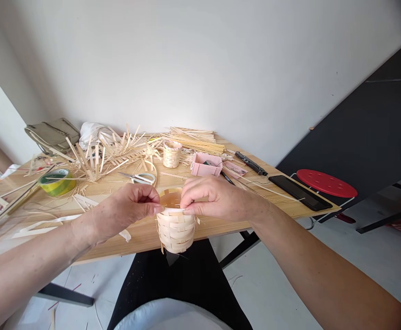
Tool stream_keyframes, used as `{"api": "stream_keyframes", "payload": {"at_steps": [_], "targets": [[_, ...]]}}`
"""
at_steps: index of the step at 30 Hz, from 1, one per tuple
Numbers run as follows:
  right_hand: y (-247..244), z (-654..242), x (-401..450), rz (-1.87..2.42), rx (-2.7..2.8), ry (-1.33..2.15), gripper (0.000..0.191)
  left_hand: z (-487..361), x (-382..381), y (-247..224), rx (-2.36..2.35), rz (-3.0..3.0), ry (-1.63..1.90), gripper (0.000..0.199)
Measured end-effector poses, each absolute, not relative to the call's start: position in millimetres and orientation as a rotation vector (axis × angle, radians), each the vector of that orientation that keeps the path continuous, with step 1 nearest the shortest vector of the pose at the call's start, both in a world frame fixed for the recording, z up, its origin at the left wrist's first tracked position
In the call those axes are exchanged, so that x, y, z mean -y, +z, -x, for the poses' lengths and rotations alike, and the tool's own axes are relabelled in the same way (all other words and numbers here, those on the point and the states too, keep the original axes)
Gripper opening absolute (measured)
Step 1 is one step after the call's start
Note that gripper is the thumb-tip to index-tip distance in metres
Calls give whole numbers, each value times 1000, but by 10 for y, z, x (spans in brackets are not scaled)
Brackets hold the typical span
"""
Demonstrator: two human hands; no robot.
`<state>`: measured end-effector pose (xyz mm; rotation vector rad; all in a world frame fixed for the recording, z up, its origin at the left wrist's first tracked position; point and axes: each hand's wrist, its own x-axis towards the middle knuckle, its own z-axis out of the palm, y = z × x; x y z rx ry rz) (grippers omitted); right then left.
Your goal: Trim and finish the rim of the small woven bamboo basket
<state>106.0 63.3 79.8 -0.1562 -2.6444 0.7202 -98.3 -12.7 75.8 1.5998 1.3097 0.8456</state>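
Left hand (124, 206) and right hand (214, 197), both nearly closed, pinching the top rim of a woven basket (176, 227), held in the air at the near edge of the tabletop (141, 243), with scissors (136, 178) just beyond.

From here I see a pale cream woven bamboo basket (176, 228) in a checked over-under pattern, a yellow-green banded tape roll (57, 182), a pink plastic box (206, 164), a bright red round stool seat (326, 183), and a honey-toned wooden counter (141, 238) with faint grain
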Motion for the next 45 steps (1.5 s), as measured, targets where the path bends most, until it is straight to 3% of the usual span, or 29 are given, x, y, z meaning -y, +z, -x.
{"api": "stream_keyframes", "payload": {"at_steps": [26,36,41,45], "targets": [[767,-1026,-565,168,2513,722,15,1019,108,774,-1222,-1648,935,10],[747,-962,-508,219,2556,473,18,1023,109,1011,-1509,-2443,584,16],[744,-965,-502,243,2532,500,17,995,88,1042,-1439,-1962,289,10],[715,-1001,-526,253,2488,662,15,1012,80,988,-1170,-1621,376,12]]}}
